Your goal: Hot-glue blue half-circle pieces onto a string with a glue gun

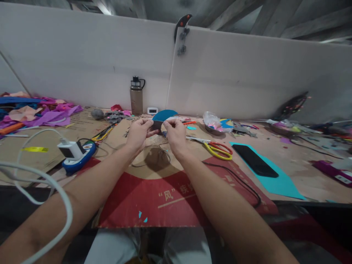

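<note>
- Fingers of the left hand (139, 134) and right hand (176, 136) are pinched nearly closed on opposite sides of a blue-and-dark fan-shaped piece (165, 115).
- Piece is held above red-and-tan cardboard (123, 205).
- Red-and-yellow-handled scissors (208, 142) are laid to the right.

I held a blue piece (165, 115) between the fingers of my left hand (138, 135) and right hand (176, 135), above the cardboard (148, 200). The bottle (136, 99) stood beyond my left hand, the charger (70, 151) well to its left. Right of my right hand lay the scissors (218, 149), and farther right the phone (255, 160).
</note>
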A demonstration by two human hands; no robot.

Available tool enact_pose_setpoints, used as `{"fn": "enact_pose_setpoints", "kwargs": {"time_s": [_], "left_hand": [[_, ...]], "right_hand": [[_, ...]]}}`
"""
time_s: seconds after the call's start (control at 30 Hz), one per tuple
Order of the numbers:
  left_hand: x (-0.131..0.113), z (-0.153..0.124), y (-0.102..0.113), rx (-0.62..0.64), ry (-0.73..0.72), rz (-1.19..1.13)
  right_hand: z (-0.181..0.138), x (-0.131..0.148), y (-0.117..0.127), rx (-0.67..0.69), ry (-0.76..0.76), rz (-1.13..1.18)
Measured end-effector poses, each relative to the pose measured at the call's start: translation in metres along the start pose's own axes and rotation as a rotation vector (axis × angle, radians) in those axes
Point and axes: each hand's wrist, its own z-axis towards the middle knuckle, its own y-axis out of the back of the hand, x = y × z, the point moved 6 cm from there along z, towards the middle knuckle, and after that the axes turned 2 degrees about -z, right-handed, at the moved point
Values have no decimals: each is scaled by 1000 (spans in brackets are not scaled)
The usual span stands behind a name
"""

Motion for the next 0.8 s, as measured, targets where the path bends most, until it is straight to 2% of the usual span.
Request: {"fn": "enact_pose_setpoints", "kwargs": {"time_s": [0.47,0.8], "left_hand": [[3,0,-2,-4,80,-74],[11,6,0,76,114,-82]], "right_hand": [[3,0,0,28,14,47],[8,-8,-2,142,-32,98]]}}
